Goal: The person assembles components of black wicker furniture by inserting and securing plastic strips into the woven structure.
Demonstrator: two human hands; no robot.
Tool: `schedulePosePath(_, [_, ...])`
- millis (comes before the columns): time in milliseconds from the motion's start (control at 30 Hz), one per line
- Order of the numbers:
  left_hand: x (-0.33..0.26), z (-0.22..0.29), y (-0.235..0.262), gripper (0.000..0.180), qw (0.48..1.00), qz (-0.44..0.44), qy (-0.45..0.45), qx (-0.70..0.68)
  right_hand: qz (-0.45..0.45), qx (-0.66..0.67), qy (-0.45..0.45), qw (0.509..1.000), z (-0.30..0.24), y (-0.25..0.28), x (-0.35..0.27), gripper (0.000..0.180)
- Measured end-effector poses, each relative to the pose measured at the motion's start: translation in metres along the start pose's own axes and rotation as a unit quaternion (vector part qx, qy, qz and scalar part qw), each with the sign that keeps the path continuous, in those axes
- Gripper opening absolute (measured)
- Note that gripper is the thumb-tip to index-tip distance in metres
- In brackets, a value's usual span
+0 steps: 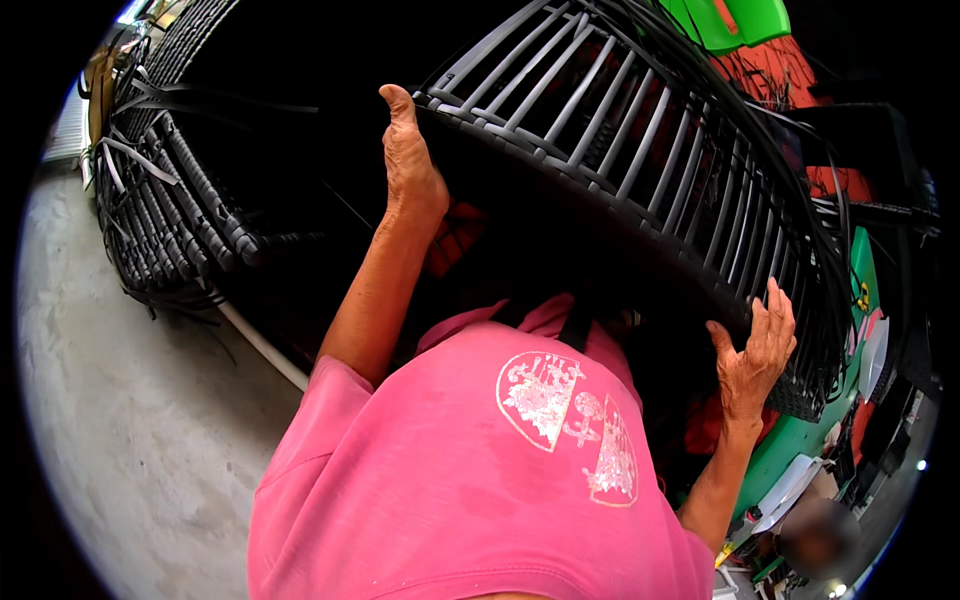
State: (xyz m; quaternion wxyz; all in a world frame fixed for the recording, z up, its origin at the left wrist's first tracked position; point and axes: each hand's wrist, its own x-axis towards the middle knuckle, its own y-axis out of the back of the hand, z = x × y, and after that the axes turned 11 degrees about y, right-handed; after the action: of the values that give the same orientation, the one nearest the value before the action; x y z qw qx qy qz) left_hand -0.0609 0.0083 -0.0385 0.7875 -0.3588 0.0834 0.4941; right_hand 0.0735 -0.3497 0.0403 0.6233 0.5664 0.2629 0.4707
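A dark woven-strap frame (600,150) with many parallel black bars slants across the upper right of the view. My left hand (412,165) is raised beside its left end, thumb pointing up; its other fingers are hidden, so a grip cannot be made out. Near the frame's lower right edge is my right hand (757,350), with thumb and fingers spread apart. Its fingertips lie against or very close to the bars; contact is unclear. Deep shadow hides the frame's underside between my hands.
Another black woven piece (165,210) with loose strap ends stands at the left above the grey concrete floor (120,400). A pale pipe (262,345) runs beneath it. Loose black strands hang by the frame's right side. A bright green plastic item (730,22) is at the top right.
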Motion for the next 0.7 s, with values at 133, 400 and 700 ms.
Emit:
schedulePosePath(133, [0.011, 0.002, -0.003, 0.055, 0.999, 0.05, -0.011, 0.002, 0.011, 0.116, -0.026, 0.993, 0.001, -0.001, 0.005, 0.048])
schedulePosePath(400, [0.03, 0.033, -0.001, 0.013, 0.995, 0.09, -0.015, -0.039, -0.009, 0.191, -0.084, 0.978, -0.025, 0.017, 0.009, 0.044])
schedulePosePath(700, [0.044, 0.033, 0.005, 0.002, 0.989, 0.105, -0.063, -0.087, -0.017, 0.188, -0.09, 0.978, -0.025, 0.015, 0.009, 0.046])
